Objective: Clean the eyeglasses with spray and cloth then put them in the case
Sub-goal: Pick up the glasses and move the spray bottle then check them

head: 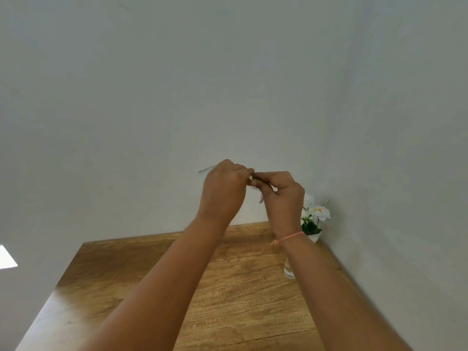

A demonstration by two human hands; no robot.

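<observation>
left hand point(222, 190), right hand point(282, 196): fingers curled, both pinching eyeglasses point(207, 169) | held up above table point(240, 300) far edge, probably to check lenses | flower pot point(314, 220) far right corner | case unseen

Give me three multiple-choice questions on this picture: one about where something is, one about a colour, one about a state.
1. Where do the white flowers stand?
A) far right corner of the table
B) near left edge of the table
C) on the floor
2. What colour is the string on the right wrist?
A) blue
B) pink
C) black
3. How are the eyeglasses?
A) lying on the table
B) inside a case
C) held up by both hands
Answers: 1 A: they sit in the corner by the walls. 2 B: it looks pink. 3 C: the left hand and right hand pinch them in the air.
</observation>
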